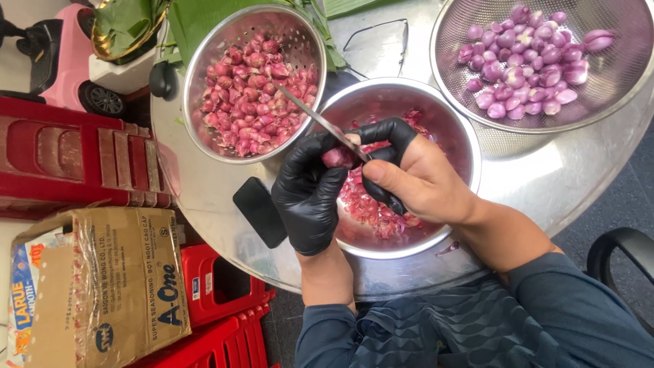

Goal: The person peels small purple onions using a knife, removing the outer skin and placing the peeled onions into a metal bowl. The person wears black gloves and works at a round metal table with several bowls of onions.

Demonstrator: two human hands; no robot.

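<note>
My left hand (308,194) wears a black glove and pinches a small red shallot (338,157) over a steel bowl (465,146) that holds purple peelings. My right hand (417,178) is bare except for black covers on the thumb and forefinger. It grips a knife (320,121) whose blade lies against the shallot and points up-left. Both hands hover above the bowl's middle.
A steel bowl (197,82) of unpeeled red shallots sits at the upper left. A mesh colander (613,95) with peeled purple shallots stands at the upper right. A black phone (259,211), glasses (378,37) and green leaves (197,20) lie on the round metal table (545,177). Red stools (75,160) and a cardboard box (102,286) are left.
</note>
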